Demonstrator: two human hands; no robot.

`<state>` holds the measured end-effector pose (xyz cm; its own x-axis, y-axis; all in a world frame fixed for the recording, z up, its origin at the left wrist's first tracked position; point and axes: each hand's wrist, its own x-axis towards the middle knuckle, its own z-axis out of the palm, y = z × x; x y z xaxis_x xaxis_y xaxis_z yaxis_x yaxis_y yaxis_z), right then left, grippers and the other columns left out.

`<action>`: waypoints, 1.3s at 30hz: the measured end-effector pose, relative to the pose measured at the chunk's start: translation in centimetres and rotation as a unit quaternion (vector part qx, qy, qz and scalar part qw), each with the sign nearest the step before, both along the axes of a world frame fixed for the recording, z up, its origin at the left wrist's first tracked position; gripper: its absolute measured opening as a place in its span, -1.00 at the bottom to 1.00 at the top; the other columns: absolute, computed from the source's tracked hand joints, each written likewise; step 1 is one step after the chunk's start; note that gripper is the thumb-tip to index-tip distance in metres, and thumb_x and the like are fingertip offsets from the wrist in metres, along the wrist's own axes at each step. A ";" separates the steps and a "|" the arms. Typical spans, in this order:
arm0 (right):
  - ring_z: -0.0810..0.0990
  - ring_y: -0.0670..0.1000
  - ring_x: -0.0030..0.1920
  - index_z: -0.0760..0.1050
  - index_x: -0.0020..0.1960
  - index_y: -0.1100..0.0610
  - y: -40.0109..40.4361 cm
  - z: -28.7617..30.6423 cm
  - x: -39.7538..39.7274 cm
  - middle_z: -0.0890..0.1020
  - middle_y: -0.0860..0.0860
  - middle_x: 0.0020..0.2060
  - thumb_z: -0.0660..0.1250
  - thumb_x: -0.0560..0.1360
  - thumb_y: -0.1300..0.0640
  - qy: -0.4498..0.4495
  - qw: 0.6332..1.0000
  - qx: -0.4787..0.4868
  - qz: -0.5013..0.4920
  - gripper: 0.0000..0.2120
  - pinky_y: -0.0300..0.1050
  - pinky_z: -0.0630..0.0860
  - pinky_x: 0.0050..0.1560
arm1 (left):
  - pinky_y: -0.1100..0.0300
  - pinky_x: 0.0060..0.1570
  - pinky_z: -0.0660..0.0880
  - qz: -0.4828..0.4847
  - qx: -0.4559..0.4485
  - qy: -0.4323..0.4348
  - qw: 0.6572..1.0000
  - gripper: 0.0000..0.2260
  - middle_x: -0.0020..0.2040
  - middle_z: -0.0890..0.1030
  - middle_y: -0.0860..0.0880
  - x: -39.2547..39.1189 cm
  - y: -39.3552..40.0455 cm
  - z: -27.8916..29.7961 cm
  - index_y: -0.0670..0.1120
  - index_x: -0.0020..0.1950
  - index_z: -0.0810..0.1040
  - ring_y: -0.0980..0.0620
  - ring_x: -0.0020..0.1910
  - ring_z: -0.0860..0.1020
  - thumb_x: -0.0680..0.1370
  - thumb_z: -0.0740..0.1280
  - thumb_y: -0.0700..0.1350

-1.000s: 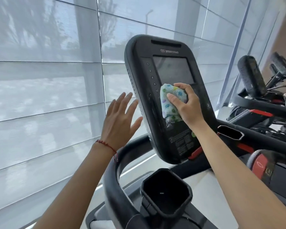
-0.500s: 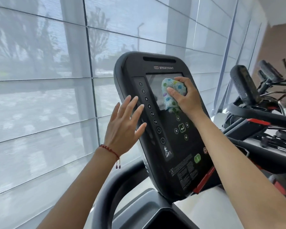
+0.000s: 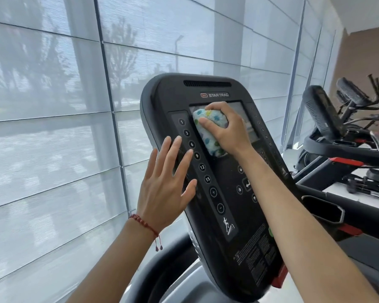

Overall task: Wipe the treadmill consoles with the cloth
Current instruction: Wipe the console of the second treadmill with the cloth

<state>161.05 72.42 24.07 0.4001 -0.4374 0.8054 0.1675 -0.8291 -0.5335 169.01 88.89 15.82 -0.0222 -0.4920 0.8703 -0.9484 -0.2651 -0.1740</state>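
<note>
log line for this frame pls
phase: wiping | right hand: grips cloth on console screen | left hand: open, at console left edge

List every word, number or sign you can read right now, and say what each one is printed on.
"STAR TRAC": top of the treadmill console, above the screen.
"1", "3", "6", "9", "12", "15": left button strip, top to bottom.
"+" and "−": same strip, below "15".
Incline-runner sign: bottom of that strip.
Enter arrow: centre keypad.
White fine-print block at the console's bottom: too small to read.
Right-hand button column: too blurred.
</note>
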 end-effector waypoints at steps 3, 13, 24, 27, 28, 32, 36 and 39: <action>0.58 -0.10 -0.09 0.49 -0.01 -0.05 -1.2 0.2 0.2 0.58 -0.20 -0.15 0.42 0.40 -0.05 0.019 1.000 -0.021 0.001 -0.79 -0.15 0.53 0.02 | -0.14 0.39 0.12 -0.005 -0.009 0.000 1.000 -0.55 0.44 0.26 -0.24 0.0 -0.4 -0.2 -0.20 0.35 0.41 -0.18 0.46 0.12 0.55 0.12 0.01; 0.53 -0.05 -0.06 0.52 0.07 0.07 -10.0 1.1 -0.5 0.60 -0.01 -0.04 0.39 0.44 -0.04 -0.006 0.991 0.083 -0.107 -0.73 -0.20 0.47 -0.06 | -0.13 0.40 0.14 -0.017 -0.015 -0.020 1.000 -0.55 0.44 0.24 -0.23 0.5 -0.9 0.0 -0.19 0.36 0.39 -0.17 0.47 0.10 0.58 0.07 0.04; 0.58 -0.10 -0.20 0.53 0.03 0.06 -5.6 1.8 0.8 0.56 -0.11 -0.20 0.40 0.42 -0.03 -0.008 0.992 0.095 -0.077 -0.75 -0.31 0.53 -0.20 | -0.17 0.37 0.17 -0.017 -0.001 -0.011 1.000 -0.55 0.46 0.19 -0.22 0.4 -1.0 -0.1 -0.17 0.39 0.30 -0.19 0.47 0.08 0.55 0.10 0.01; 0.55 -0.21 -0.23 0.51 -0.04 -0.02 -2.4 1.5 1.3 0.54 -0.20 -0.25 0.44 0.40 0.01 -0.012 0.999 0.047 0.000 -0.82 -0.37 0.50 -0.23 | -0.17 0.37 0.18 -0.019 -0.003 -0.009 1.000 -0.54 0.45 0.21 -0.24 0.3 -1.0 0.0 -0.20 0.38 0.35 -0.20 0.47 0.10 0.54 0.11 -0.01; 0.56 -0.20 -0.21 0.51 -0.05 -0.04 -1.9 1.3 1.3 0.56 -0.20 -0.24 0.44 0.39 -0.01 -0.009 1.000 0.025 0.012 -0.81 -0.33 0.52 -0.17 | -0.18 0.36 0.19 -0.020 -0.006 -0.008 1.000 -0.54 0.44 0.22 -0.25 0.3 -0.9 0.0 -0.21 0.37 0.37 -0.20 0.46 0.11 0.54 0.12 -0.01; 0.56 -0.24 -0.17 0.53 0.01 -0.01 -2.6 1.5 0.9 0.60 -0.15 -0.17 0.43 0.40 -0.04 0.016 1.000 -0.021 0.014 -0.77 -0.44 0.47 -0.13 | -0.21 0.31 0.26 -0.031 -0.020 -0.005 0.999 -0.56 0.42 0.26 -0.27 0.1 -0.9 0.0 -0.21 0.35 0.40 -0.22 0.45 0.15 0.53 0.14 -0.02; 0.56 -0.22 -0.21 0.54 0.04 0.05 -6.0 2.0 0.6 0.60 -0.10 -0.17 0.42 0.41 -0.02 0.007 1.000 0.001 -0.025 -0.75 -0.44 0.48 -0.23 | -0.24 0.25 0.33 -0.034 -0.026 0.000 0.999 -0.57 0.42 0.27 -0.27 0.1 -1.0 -0.1 -0.21 0.33 0.40 -0.22 0.45 0.16 0.53 0.15 -0.03; 0.57 -0.09 -0.14 0.53 0.05 0.07 -9.4 1.9 0.5 0.60 -0.07 -0.13 0.41 0.42 -0.04 -0.007 0.997 0.039 -0.073 -0.73 -0.25 0.52 -0.15 | -0.24 0.21 0.37 -0.036 -0.028 0.000 0.999 -0.58 0.42 0.27 -0.26 0.1 -1.0 -0.2 -0.21 0.33 0.40 -0.21 0.45 0.15 0.53 0.15 -0.03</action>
<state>161.56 62.98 25.96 0.3162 -0.5523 0.7713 0.0559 -0.8008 -0.5963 169.06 87.85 15.63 -0.0556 -0.4396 0.8965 -0.9655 -0.2051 -0.1605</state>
